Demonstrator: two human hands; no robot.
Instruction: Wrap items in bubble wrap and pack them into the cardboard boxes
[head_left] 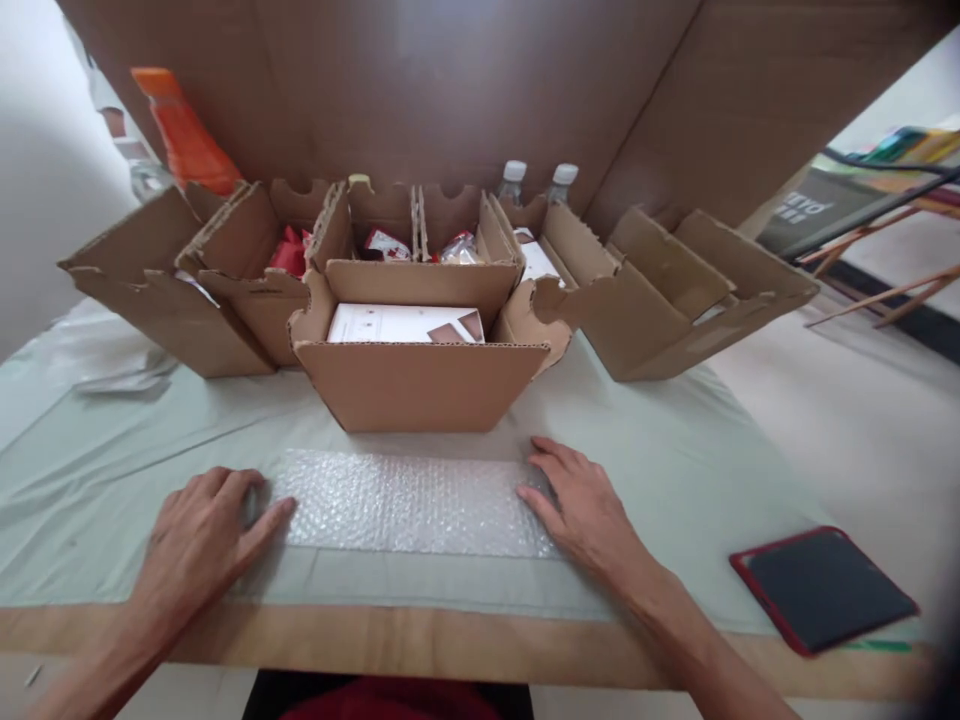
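A sheet of clear bubble wrap (409, 500) lies flat on the pale green table cover, right in front of me. My left hand (202, 540) rests open with its fingers flat on the sheet's left end. My right hand (581, 505) lies open and flat on the sheet's right end. Just behind the sheet stands an open cardboard box (420, 375) with a white flat carton (401, 323) inside it.
Behind stand more open cardboard boxes (247, 270), some holding red and white packets (289, 250). Two capped bottles (536, 185) and an orange bottle (184, 130) stand at the back against a cardboard wall. A red-edged tablet (821, 588) lies near the right table edge.
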